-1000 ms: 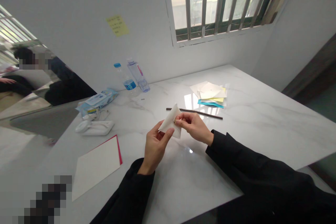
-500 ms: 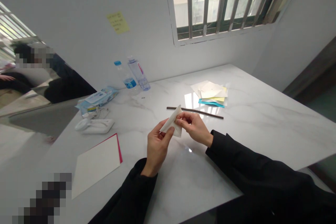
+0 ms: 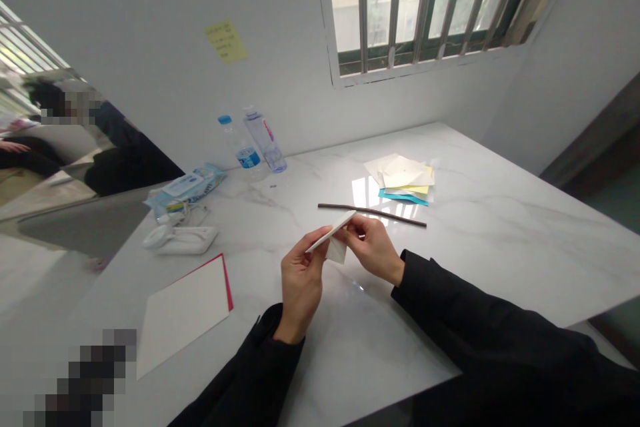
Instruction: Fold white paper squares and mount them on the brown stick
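Between my two hands is a small piece of folded white paper (image 3: pixel 337 251), held above the marble-patterned table (image 3: pixel 360 360). My left hand (image 3: pixel 301 280) pinches its left end between thumb and fingers. On the other side, my right hand (image 3: pixel 373 245) grips the paper with bent fingers, and its fingertips are partly hidden behind a fold. One edge of the paper slants up to the right, while a flap hangs below it. A thin dark stick (image 3: pixel 395 216) lies on the table just beyond my hands.
Paper sheets (image 3: pixel 406 173) in white, yellow and blue lie at the back. To the left are a white sheet over a red one (image 3: pixel 187 313), a white device (image 3: pixel 187 240), a wipes pack (image 3: pixel 190 188) and two bottles (image 3: pixel 245 153) (image 3: pixel 267 143). Another person (image 3: pixel 120 147) sits far left.
The folded paper has tipped, so its broad face now shows as a thin edge with a flap beneath. My left thumb has shifted up and inward; my right hand has barely moved.
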A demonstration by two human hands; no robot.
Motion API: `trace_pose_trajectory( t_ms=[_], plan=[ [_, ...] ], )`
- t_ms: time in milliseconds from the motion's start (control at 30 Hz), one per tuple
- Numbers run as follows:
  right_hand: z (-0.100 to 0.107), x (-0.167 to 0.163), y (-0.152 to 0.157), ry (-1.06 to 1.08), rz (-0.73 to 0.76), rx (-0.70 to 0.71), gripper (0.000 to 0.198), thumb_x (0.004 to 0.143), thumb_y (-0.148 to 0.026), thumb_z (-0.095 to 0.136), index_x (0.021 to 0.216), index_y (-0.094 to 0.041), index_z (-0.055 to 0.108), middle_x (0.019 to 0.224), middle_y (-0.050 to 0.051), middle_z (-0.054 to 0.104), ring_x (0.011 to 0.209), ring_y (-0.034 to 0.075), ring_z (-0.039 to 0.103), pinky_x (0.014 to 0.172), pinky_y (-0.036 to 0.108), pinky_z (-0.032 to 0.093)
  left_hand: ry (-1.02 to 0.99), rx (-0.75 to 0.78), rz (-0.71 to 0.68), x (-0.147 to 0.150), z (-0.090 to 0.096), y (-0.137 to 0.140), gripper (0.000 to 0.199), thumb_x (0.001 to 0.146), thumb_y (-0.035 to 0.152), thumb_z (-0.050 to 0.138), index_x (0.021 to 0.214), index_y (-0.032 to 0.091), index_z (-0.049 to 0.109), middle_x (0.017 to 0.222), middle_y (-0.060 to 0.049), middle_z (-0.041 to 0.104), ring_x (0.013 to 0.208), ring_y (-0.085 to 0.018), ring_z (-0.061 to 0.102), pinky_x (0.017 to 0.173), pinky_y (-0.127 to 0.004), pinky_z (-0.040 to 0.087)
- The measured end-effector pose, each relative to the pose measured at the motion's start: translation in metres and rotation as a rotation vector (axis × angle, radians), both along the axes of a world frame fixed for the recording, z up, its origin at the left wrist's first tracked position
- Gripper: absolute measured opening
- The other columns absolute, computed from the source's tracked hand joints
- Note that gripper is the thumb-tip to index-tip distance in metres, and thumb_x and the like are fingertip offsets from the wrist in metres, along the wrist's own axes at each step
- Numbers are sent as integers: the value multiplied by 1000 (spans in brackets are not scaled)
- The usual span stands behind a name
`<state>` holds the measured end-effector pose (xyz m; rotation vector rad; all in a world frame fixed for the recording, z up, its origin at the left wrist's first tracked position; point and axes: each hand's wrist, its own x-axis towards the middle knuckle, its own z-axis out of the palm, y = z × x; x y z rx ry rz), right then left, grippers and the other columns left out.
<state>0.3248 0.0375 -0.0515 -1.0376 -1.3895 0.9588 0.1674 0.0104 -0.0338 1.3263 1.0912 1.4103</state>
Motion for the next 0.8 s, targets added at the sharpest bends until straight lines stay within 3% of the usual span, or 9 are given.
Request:
trace_pose_trajectory(
  t_ms=[300,800],
  plan=[
    [-8,-4,-5,-45,-51,39,46,96,-53,69,70,-23,45,63,-4,41,60,13,37,58,30,35,-98,-37,18,7,-5,-6,35,90,53,83,107,22,83,112,-8,80,97,-21,75,81,-29,62],
    [-14,-10,-10,-62,-117,29,41,96,-50,68,72,-24,48,66,-1,45,63,16,42,57,30,42,-69,-38,73,10,-11,-13,37,93,54,79,109,21,83,115,-9,81,102,-24,76,85,-30,63]
  ],
)
